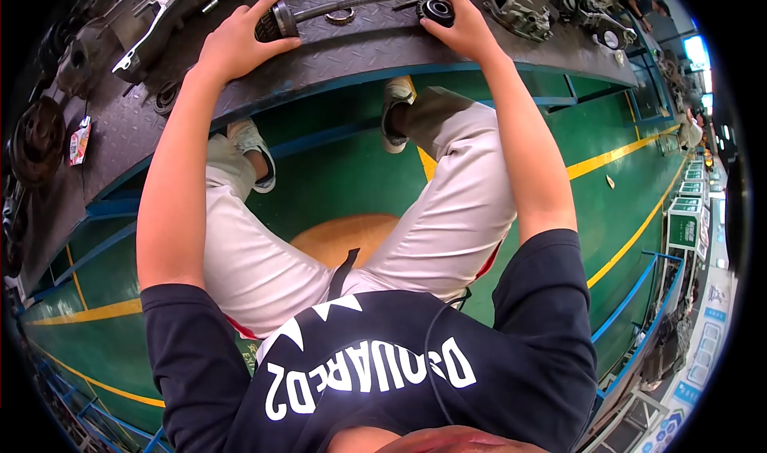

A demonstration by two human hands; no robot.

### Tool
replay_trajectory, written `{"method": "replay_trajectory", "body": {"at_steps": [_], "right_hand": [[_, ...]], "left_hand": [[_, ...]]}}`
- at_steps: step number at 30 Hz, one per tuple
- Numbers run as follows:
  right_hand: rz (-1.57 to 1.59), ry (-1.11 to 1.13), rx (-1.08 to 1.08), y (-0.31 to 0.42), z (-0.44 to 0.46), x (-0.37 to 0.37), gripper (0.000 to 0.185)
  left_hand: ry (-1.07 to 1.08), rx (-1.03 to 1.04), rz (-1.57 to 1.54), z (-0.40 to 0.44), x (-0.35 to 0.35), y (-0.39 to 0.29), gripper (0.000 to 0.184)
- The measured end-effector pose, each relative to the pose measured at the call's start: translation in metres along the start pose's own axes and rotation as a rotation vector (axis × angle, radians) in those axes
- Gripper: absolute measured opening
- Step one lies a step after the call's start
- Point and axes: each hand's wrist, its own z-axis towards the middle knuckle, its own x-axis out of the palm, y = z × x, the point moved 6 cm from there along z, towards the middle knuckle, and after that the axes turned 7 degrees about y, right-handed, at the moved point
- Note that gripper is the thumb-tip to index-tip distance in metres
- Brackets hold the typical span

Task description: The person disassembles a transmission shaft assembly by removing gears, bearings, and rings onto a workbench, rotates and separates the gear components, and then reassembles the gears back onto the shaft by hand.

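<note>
At the top of the head view, my left hand (240, 39) is wrapped around a dark ribbed gear (276, 21). A long metal shaft (359, 1) runs rightward from that gear along the bench. My right hand (467, 28) grips a dark round bearing (438, 11) near the shaft's far end, thumb below it and fingers above. Whether the bearing sits on the shaft I cannot tell. Between my hands a small toothed ring (340, 16) lies on the dark checkered-plate workbench (264, 81).
Metal housings (518, 9) stand to the right, and a bracket-like casting (152, 29) lies left. A dark ring (166, 97) and a small red-white packet (80, 141) are on the bench. Its blue frame (351, 79) passes above my knees. Another person (643, 7) is at upper right.
</note>
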Motion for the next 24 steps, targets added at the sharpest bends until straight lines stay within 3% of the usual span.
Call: {"method": "replay_trajectory", "body": {"at_steps": [2,5,6,10,13,16,20,24], "right_hand": [[-0.119,-0.034,0.063,-0.010,-0.003,-0.003,0.099],[-0.015,-0.011,0.148,-0.011,-0.005,-0.003,0.099],[-0.052,0.032,0.176,-0.018,-0.005,0.003,0.079],[-0.022,0.033,0.208,-0.010,-0.005,-0.006,0.101],[0.022,-0.043,0.144,-0.005,-0.006,-0.007,0.088],[-0.187,0.018,0.119,-0.029,-0.002,0.000,0.085],[-0.207,-0.091,0.134,-0.034,-0.004,-0.010,0.072],[-0.310,-0.027,0.174,-0.049,-0.006,-0.010,0.063]], "left_hand": [[0.014,-0.002,-0.002,0.002,-0.003,-0.005,0.085],[0.038,-0.025,-0.010,-0.001,-0.004,-0.005,0.085],[0.034,-0.024,-0.008,0.000,-0.004,-0.005,0.085],[0.037,-0.020,-0.018,0.000,-0.003,-0.005,0.085],[0.031,-0.006,-0.021,0.000,-0.003,-0.005,0.085],[0.026,-0.005,-0.010,-0.001,-0.004,-0.006,0.085],[0.027,0.002,-0.015,-0.001,-0.004,-0.005,0.085],[0.030,-0.011,-0.017,-0.002,-0.004,-0.005,0.086]]}}
